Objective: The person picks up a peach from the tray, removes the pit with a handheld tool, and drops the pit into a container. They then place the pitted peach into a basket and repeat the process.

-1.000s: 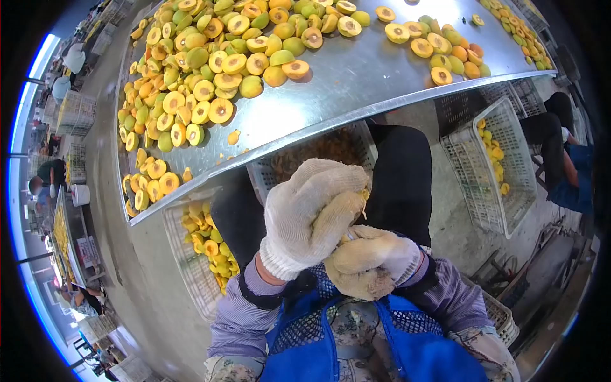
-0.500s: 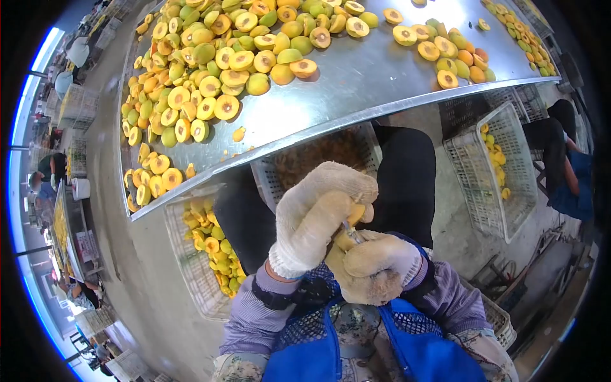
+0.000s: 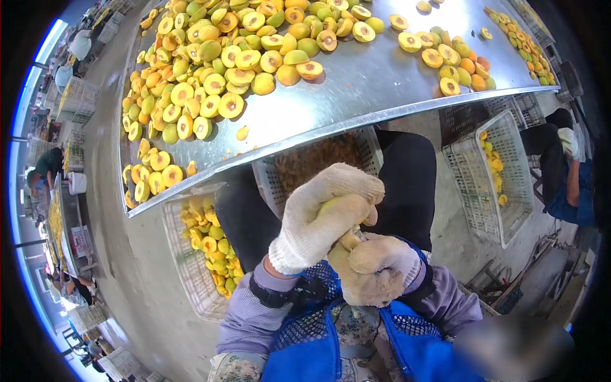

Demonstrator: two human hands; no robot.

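Note:
My left hand (image 3: 324,216), in a whitish knitted glove, is closed around a peach half (image 3: 332,204); only a yellow-green strip of it shows between thumb and fingers. Just below and to the right, my right hand (image 3: 380,268), in a stained glove, is closed on a small pitting tool (image 3: 352,239). Its pale handle and a bit of metal stick out toward the left hand, and the working end is hidden. Both hands are close together above my lap. Beyond them, many cut peach halves (image 3: 248,59) lie heaped on a metal table (image 3: 331,105).
Under the table edge stands a crate (image 3: 266,181) of brownish scraps. Another crate (image 3: 191,274) with yellow-green fruit is at my left, and a third crate (image 3: 503,223) at my right. A co-worker's gloved hand (image 3: 568,143) shows at far right. A blurred patch covers the lower right.
My hands stay together while the left shifts slightly right and turns, showing a yellow-green strip of peach. Less of the tool's metal shows. A co-worker's gloved hand has appeared at right.

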